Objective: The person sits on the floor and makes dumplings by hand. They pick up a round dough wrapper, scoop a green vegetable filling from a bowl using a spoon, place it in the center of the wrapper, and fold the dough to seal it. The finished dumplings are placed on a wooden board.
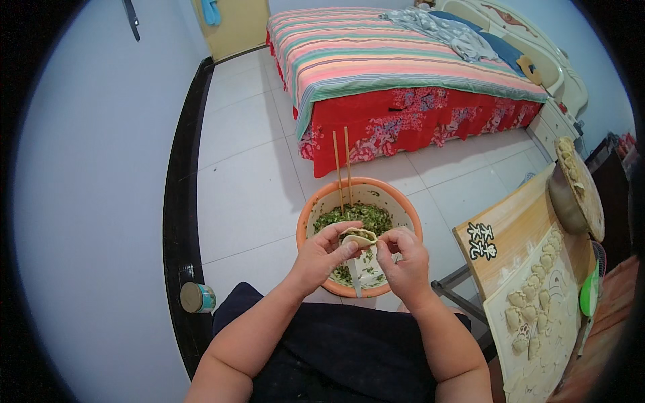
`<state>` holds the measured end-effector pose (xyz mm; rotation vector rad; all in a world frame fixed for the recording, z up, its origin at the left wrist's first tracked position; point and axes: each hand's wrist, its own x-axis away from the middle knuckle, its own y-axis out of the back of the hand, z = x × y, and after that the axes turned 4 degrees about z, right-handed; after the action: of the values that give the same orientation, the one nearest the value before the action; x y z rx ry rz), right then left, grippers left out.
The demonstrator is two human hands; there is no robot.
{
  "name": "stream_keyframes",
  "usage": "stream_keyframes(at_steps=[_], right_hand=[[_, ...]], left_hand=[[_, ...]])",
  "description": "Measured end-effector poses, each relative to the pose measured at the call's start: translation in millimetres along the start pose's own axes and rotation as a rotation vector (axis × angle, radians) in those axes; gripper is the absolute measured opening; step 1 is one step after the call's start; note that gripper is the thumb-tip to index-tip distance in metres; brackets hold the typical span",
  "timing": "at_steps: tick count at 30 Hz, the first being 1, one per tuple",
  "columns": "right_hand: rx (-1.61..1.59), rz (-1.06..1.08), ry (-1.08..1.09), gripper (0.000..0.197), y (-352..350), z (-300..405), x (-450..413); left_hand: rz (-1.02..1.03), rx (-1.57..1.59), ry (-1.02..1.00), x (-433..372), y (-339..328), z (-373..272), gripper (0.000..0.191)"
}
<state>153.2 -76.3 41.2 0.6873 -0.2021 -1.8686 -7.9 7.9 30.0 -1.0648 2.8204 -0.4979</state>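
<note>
Folded around green filling, a dumpling wrapper point(362, 239) is held above the basin, its upper edge still parted. My left hand point(322, 257) holds its left side between thumb and fingers. The fingertips of my right hand point(403, 259) pinch its right end. Below is an orange-rimmed basin point(416, 216) with chopped green filling point(375, 216). Two wooden chopsticks point(338, 171) stand upright in the filling. A white utensil handle point(355, 278) leans on the basin's near rim, its other end hidden by my hands.
At the right, a wooden board point(484, 252) on a folding stand carries a floured mat point(504, 352) with several dumplings point(529, 289). Behind it are a metal pot point(567, 204) and a green plastic item point(588, 294). A lidded jar point(197, 297) stands by the left wall. A bed point(403, 60) stands beyond.
</note>
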Motion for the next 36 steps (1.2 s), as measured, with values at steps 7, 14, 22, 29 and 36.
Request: stream_keyframes(at_steps=[7, 14, 22, 29, 36], right_hand=[[0.153, -0.092, 0.238, 0.017, 2.8, -8.3, -1.4], [0.079, -0.026, 0.131, 0.021, 0.9, -3.0, 1.7], [0.200, -0.018, 0.224, 0.019, 4.2, -2.1, -1.8], [0.227, -0.033, 0.262, 0.021, 4.4, -2.1, -1.0], [0.245, 0.008, 0.308, 0.024, 4.6, -1.9, -0.8]], left_hand=[[0.035, -0.012, -0.029, 2.3, 3.1, 1.8, 0.040], [0.062, -0.039, 0.000, 3.6, 2.5, 4.5, 0.038], [0.039, -0.118, 0.002, 4.4, 2.7, 4.6, 0.038], [0.017, -0.284, 0.009, 6.0, 0.3, 3.4, 0.038], [0.012, -0.391, 0.021, 7.8, -3.3, -1.6, 0.035]])
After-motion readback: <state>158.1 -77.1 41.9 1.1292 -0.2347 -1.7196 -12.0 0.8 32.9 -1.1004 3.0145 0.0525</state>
